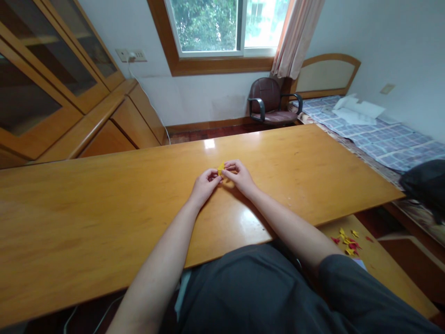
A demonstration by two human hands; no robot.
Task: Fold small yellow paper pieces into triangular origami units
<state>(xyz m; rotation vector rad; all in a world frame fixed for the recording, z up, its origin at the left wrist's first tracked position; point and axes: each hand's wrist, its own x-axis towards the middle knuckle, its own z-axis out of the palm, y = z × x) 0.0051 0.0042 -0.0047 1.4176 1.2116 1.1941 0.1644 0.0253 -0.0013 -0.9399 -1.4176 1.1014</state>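
Between my two hands, just above the wooden table (114, 208), is a small folded piece of yellow paper (221, 168). My left hand (206, 184) pinches it from the left with thumb and fingers. From the right, my right hand (239, 176) grips it too, thumb in front and fingers curled behind. The fingertips of both hands nearly meet and cover much of the paper. Its exact folded shape is too small to make out.
Several small red and yellow folded paper pieces (348, 242) lie on a lower wooden surface (392, 269) at my right. Beyond the table stand a brown armchair (267, 99) and a bed (389, 134) with a black bag (426, 185). Glass-door cabinets (69, 69) line the left.
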